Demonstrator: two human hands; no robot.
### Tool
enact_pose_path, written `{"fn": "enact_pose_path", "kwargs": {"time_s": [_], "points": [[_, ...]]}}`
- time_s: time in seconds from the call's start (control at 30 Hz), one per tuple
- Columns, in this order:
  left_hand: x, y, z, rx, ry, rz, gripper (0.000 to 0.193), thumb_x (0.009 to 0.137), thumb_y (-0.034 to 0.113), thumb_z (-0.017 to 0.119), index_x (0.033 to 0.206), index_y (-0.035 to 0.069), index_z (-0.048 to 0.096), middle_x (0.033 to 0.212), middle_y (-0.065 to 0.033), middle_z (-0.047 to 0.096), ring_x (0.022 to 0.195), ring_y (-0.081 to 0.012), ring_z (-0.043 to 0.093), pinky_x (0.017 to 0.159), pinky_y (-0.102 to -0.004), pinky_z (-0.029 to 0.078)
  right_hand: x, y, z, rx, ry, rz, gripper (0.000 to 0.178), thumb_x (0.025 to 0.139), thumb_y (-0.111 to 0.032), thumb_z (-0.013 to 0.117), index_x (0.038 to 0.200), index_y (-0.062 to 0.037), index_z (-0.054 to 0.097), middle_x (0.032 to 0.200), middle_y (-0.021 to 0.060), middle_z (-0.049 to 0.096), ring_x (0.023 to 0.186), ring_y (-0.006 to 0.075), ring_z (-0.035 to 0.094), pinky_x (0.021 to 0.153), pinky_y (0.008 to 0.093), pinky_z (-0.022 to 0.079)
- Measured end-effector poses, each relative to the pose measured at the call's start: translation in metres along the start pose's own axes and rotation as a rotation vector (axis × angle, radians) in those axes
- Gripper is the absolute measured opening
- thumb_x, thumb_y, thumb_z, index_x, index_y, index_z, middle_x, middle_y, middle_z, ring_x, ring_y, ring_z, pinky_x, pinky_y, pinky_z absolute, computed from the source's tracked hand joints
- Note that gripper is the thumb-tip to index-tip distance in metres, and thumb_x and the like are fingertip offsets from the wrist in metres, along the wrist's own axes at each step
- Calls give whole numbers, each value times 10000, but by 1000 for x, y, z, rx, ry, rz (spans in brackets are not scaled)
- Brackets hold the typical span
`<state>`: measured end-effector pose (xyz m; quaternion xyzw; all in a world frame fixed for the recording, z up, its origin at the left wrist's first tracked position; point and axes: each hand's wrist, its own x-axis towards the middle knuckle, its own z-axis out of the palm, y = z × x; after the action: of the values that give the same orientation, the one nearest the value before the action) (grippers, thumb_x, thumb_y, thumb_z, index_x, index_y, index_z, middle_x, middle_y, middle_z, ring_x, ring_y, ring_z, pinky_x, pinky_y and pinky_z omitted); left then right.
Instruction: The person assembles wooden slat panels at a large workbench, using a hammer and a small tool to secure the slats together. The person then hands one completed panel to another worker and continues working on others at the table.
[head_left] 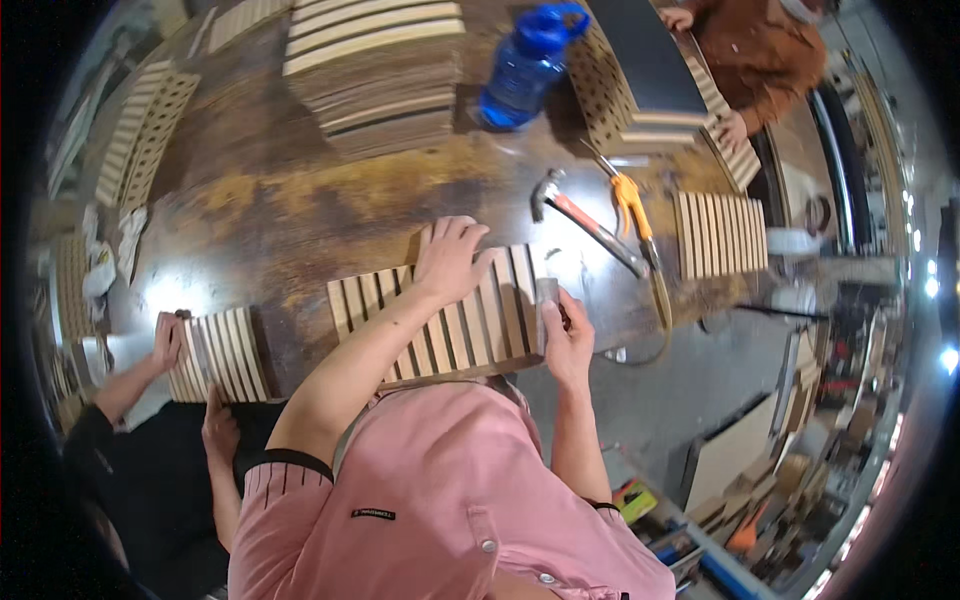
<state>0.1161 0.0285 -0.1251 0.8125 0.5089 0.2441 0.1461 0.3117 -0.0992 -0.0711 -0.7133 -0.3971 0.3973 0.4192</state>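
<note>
A slatted wood panel (487, 318) of pale strips with dark gaps lies in front of me along the table's near edge. My left hand (452, 260) rests on top of it toward the far edge, fingers stretched out and holding nothing. At the panel's right end, my right hand (568, 338) is closed around a small greyish block (547, 291), which looks like a sanding block. The block stands against the end of the panel; its underside is hidden.
Beyond the panel lie a hammer (590, 225) and an orange air blow gun (628, 203) with its hose. A blue water bottle (522, 70) stands beside stacked slatted panels (380, 85). Co-workers handle panels at left (215, 352) and far right (735, 150). The table (290, 215) is dark and stained.
</note>
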Motion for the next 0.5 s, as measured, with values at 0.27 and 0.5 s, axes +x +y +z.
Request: {"fn": "enact_pose_path", "kwargs": {"time_s": [0.27, 0.5], "points": [[-4, 16, 29, -37, -199, 1, 239, 983, 264, 589, 1148, 110, 669, 1107, -73, 604, 1129, -284, 556, 997, -476, 410, -30, 29, -17, -285, 49, -29, 326, 967, -147, 694, 1260, -5, 705, 909, 88, 592, 819, 184, 576, 761, 312, 489], [-9, 16, 30, -69, -157, 19, 188, 1001, 238, 591, 1126, 121, 668, 1082, -82, 594, 1091, -312, 561, 949, -474, 441, -9, 19, 16, -554, 80, -155, 292, 955, -224, 686, 1216, -107, 744, 873, 149, 653, 818, 314, 638, 752, 440, 478]]}}
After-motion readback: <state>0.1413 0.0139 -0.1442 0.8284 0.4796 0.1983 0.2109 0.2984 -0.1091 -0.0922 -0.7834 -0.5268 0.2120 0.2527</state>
